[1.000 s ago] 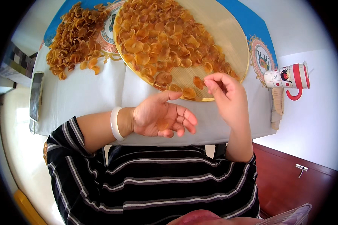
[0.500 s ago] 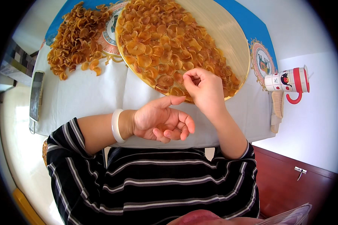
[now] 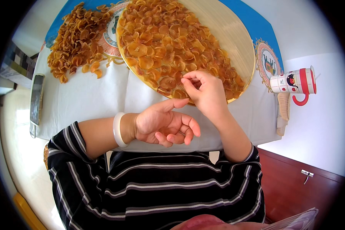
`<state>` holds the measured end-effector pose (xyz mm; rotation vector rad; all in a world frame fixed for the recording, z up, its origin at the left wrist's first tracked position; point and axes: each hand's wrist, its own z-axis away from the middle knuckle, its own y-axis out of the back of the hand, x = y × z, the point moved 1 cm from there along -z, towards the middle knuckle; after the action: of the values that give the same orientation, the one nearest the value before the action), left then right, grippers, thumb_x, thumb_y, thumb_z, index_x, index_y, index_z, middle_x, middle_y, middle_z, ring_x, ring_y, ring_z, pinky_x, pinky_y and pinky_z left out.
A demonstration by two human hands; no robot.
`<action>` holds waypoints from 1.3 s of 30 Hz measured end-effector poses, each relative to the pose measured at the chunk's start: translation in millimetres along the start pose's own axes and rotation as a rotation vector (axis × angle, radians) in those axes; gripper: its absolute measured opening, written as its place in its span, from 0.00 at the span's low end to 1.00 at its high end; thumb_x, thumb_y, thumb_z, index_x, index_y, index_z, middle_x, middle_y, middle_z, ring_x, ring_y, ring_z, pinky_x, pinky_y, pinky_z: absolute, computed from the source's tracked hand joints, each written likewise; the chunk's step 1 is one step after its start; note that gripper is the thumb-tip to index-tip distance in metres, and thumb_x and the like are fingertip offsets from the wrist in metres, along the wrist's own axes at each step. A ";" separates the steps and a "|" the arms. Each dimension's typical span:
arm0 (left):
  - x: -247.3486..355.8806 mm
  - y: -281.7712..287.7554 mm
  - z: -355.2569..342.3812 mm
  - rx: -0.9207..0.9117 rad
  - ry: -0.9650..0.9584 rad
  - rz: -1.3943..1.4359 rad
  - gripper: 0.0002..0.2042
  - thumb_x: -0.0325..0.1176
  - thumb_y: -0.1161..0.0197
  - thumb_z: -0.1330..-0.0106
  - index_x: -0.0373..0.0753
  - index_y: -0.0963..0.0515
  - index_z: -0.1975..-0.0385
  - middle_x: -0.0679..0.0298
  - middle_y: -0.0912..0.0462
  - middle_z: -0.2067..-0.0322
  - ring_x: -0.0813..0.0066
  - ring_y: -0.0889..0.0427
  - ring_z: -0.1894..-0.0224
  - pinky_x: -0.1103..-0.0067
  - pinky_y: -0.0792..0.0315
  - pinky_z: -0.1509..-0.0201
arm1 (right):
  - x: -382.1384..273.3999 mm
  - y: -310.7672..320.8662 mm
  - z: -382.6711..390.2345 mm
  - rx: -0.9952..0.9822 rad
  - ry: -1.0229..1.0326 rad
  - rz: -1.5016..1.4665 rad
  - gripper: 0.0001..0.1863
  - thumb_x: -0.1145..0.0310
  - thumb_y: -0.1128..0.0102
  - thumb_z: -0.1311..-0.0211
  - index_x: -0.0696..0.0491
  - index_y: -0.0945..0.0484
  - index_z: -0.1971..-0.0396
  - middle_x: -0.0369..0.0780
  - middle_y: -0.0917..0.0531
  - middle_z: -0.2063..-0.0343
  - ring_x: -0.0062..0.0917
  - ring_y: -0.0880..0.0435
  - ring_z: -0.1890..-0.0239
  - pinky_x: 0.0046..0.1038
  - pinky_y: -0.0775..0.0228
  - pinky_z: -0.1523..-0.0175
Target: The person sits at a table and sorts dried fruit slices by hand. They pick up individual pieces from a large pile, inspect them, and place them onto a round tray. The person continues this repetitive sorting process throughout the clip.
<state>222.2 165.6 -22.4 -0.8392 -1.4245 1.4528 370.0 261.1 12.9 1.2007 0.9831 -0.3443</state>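
Note:
A round, flat woven tray (image 3: 235,28) carries a broad layer of thin, curled, amber-brown dried slices (image 3: 172,42), with bare weave showing along its right side. Over the tray's near edge hangs my right hand (image 3: 207,92), thumb and forefinger pressed together in a pinch. Whatever is between those fingertips is too small to make out. My left hand (image 3: 166,122) is turned palm up just in front of the tray, fingers apart and loosely curled, holding nothing I can see. A white bangle (image 3: 119,129) circles the left wrist.
A heap of loose slices (image 3: 74,42) lies left of the tray on the tablecloth (image 3: 92,94). A phone (image 3: 36,99) rests at the table's left edge. Near the right edge stands a white cup (image 3: 293,81) with a red handle, beside a beige object (image 3: 283,109).
My right hand has shifted slightly left over the slices, still pinched. The left hand has hardly moved.

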 end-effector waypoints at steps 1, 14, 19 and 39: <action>-0.2 -0.8 0.0 0.002 -0.001 -0.002 0.41 0.69 0.67 0.28 0.30 0.26 0.50 0.53 0.20 0.64 0.79 0.34 0.80 0.90 0.45 0.85 | 0.4 0.3 0.3 -0.009 0.000 0.003 0.09 0.69 0.33 0.36 0.60 0.16 0.62 0.38 0.14 0.73 0.16 0.18 0.71 0.21 0.25 0.65; 0.5 1.3 -3.5 -0.053 -0.099 0.041 0.45 0.73 0.69 0.31 0.31 0.27 0.44 0.50 0.19 0.57 0.71 0.22 0.71 0.86 0.33 0.80 | -18.8 26.5 6.6 0.147 0.144 0.035 0.07 0.69 0.34 0.38 0.56 0.15 0.64 0.42 0.13 0.70 0.26 0.18 0.74 0.27 0.27 0.67; 0.8 -14.7 -3.1 0.002 -0.208 0.060 0.46 0.75 0.68 0.32 0.35 0.31 0.37 0.49 0.25 0.43 0.61 0.22 0.46 0.67 0.28 0.41 | -42.7 50.9 35.3 0.066 0.296 0.043 0.08 0.77 0.32 0.42 0.54 0.14 0.62 0.37 0.16 0.69 0.23 0.19 0.71 0.24 0.27 0.66; -3.3 5.2 -9.0 -0.327 -0.229 0.259 0.49 0.77 0.70 0.34 0.39 0.45 0.27 0.57 0.34 0.34 0.63 0.29 0.37 0.65 0.35 0.32 | -33.5 23.0 65.8 -0.275 0.685 0.106 0.11 0.81 0.30 0.52 0.55 0.14 0.66 0.36 0.20 0.69 0.30 0.18 0.65 0.28 0.26 0.62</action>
<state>230.9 166.2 -28.9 -1.1223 -1.8127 1.5704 396.7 202.2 55.3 1.1256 1.4883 0.3079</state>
